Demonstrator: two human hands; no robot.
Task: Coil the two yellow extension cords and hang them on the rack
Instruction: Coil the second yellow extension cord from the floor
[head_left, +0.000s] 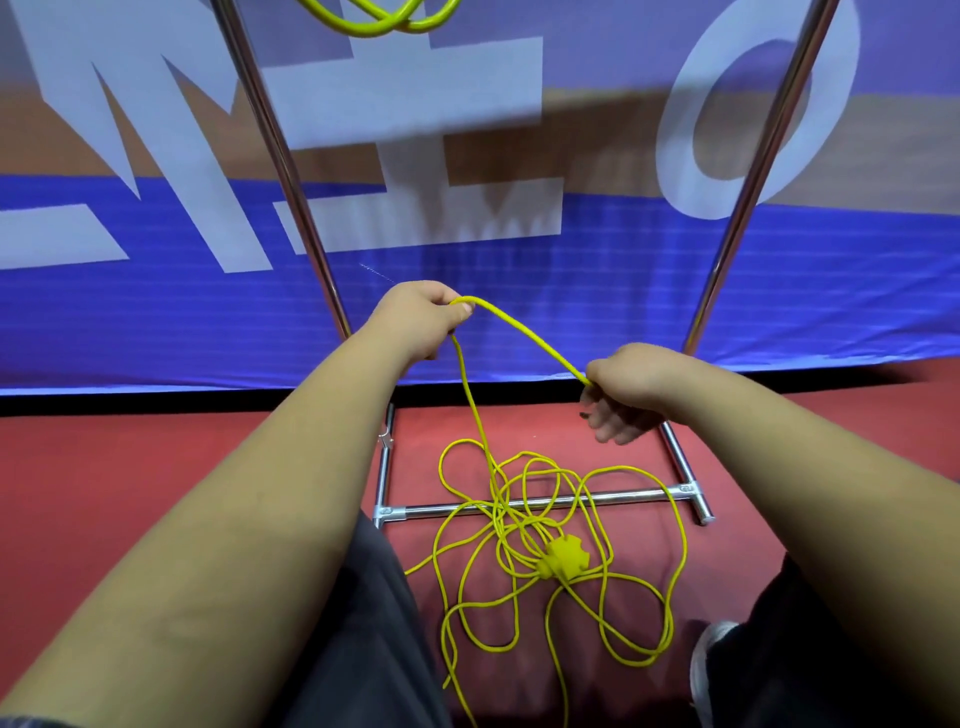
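1. Dark trousers (363, 623) and both bare forearms are seen closest, with a shoe (711, 654) at lower right.
2. One yellow extension cord (524, 332) is stretched between the hands. Its remainder is lying in a loose tangle on the red floor (156, 467), partly over the rack's base bar (623, 498), with a yellow socket block (561, 558) among the loops.
3. The left hand (421, 317) is closed as a fist round the cord, and a strand drops from it to the tangle.
4. The right hand (628, 389) is curled, with the cord pinched at its thumb side.
5. A second yellow cord (379, 26) is seen looped at the top edge, between the rack uprights (291, 171); its support is cut off.
6. A blue banner (519, 270) is noted behind the rack.
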